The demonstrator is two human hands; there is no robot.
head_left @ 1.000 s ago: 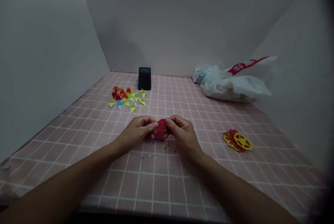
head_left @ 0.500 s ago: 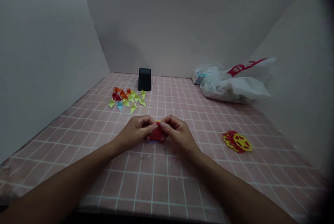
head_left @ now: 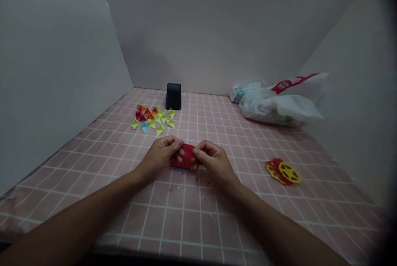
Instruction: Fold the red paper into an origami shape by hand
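Between both hands is a small piece of red paper (head_left: 187,158), with a thin blue edge showing under its lower side. My left hand (head_left: 163,153) pinches it at the upper left corner, thumb on top. On the other side, my right hand (head_left: 212,160) grips its right edge between thumb and fingers. Whether the paper is one layer or a folded stack, I cannot tell. Beyond the hands, to the left, lie several small folded paper shapes (head_left: 151,123) in yellow, orange, red and light blue.
A black phone (head_left: 173,96) leans upright near the back wall. A white plastic bag (head_left: 279,106) lies at the back right beside a small box (head_left: 235,94). Red and yellow cut-out discs (head_left: 290,173) rest at the right. A pink checked cloth (head_left: 173,220) covers the table.
My left hand has shifted slightly left and up along the paper, so more red surface shows. The yellow edge seen at its top earlier no longer shows. The view has tilted slightly.
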